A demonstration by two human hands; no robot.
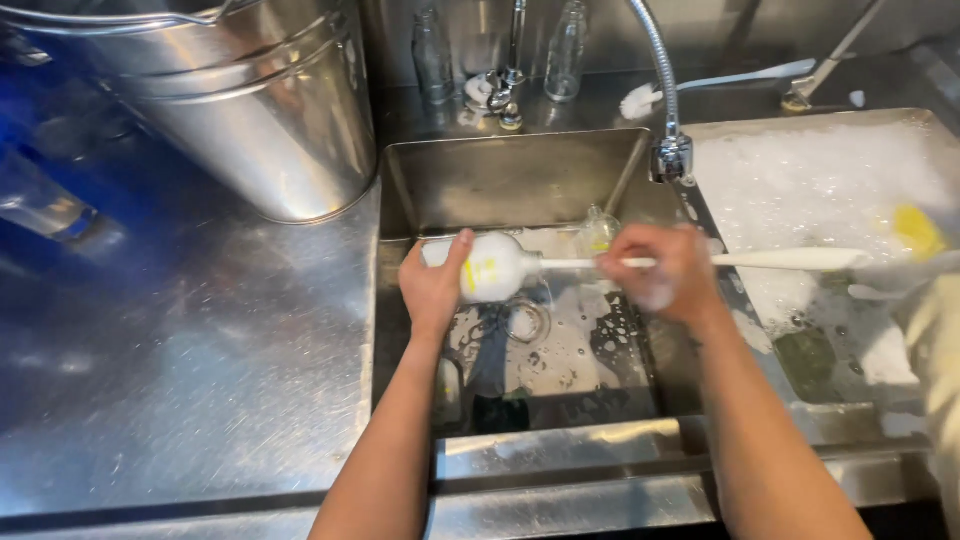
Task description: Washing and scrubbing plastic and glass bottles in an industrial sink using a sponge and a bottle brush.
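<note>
Both forearms reach from the near edge over a steel sink. Left hand is wrapped around the base of a foamy bottle with yellow markings, holding it sideways above the basin. Right hand is closed on the white handle of a brush, whose front end goes into the bottle's mouth. Right of this, a second basin is full of suds, under a hose tap. Left on the surface stands a steel bucket. Two glass bottles stand behind the sink.
</note>
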